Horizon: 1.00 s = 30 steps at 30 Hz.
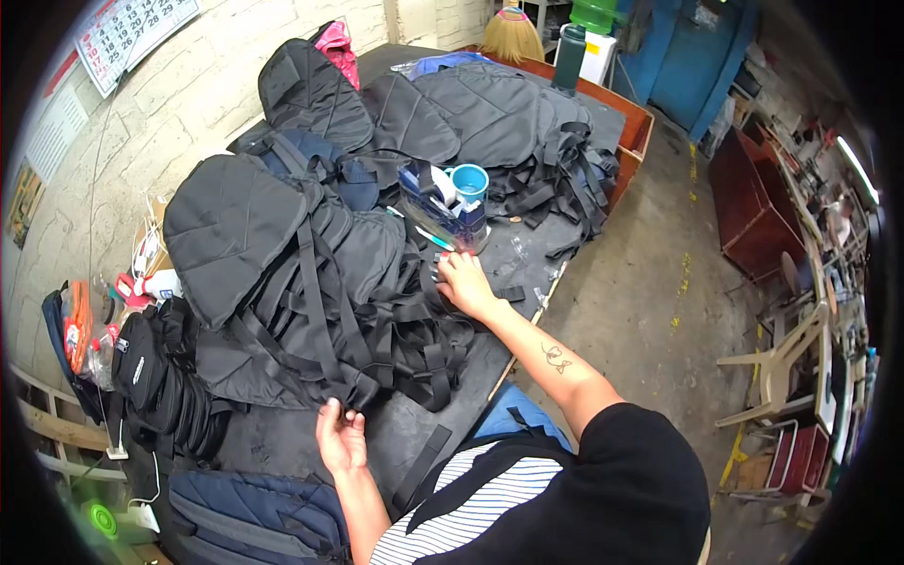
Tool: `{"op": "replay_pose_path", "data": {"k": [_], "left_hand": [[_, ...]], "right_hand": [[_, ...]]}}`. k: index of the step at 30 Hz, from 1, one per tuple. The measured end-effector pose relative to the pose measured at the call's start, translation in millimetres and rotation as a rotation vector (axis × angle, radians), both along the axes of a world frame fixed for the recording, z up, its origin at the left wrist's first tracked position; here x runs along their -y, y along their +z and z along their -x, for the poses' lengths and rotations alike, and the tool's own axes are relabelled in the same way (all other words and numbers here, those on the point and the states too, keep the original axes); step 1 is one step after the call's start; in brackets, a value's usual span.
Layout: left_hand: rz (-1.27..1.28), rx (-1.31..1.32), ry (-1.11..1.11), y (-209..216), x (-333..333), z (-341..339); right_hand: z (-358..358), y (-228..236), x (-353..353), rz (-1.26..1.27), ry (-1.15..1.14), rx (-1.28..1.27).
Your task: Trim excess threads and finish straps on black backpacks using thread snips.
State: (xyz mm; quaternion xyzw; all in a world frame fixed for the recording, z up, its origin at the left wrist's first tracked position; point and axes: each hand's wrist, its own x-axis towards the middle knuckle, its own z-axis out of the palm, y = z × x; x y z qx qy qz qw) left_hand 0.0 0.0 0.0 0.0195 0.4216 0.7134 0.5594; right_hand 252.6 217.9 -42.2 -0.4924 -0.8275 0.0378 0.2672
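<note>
**Black heap (372,250), straps (439,377) tangled at its front**

Location: on the dark table (388,435), directly before me. Left hand (342,440): fingers curled, tips at the heap's near edge; whether they pinch cloth I cannot tell. Right hand (463,282): fingers bent over the straps, just beside the clear tub (443,226); its grip likewise cannot be determined.

Handling, in my judgement: cloth is best held by its edge, thumb opposing fingers, and straps drawn free singly; pulling the cluster would probably tighten the tangle. Right knuckles should keep clear of the tub.

Condition: matt black, folded, overlapping. The large panel (235,226) has rounded corners and seam lines across its face. Straps are flat, looped and crossing. Stitch quality cannot be judged from this view.
</note>
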Motion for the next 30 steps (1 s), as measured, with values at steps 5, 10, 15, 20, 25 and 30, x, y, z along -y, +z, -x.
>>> {"op": "replay_pose_path", "data": {"k": [5, 10, 15, 20, 25, 30], "left_hand": [[-0.018, -0.082, 0.013, -41, 36, 11], [-0.026, 0.111, -0.116, -15, 43, 2], [-0.131, 0.134, -0.156, -10, 31, 3], [-0.019, 0.291, -0.103, -11, 45, 2], [-0.013, 0.406, -0.123, -13, 56, 6], [-0.097, 0.166, -0.148, 4, 41, 1]], "right_hand": [[-3, 18, 13, 0.165, -0.096, 0.163], [-28, 21, 39, 0.230, -0.192, -0.442], [-27, 40, 66, 0.509, -0.208, -0.719], [-57, 8, 26, 0.340, -0.287, -0.895], [-97, 65, -32, 0.423, -0.376, -1.180], [-125, 86, -85, 0.551, -0.421, -1.214]]}}
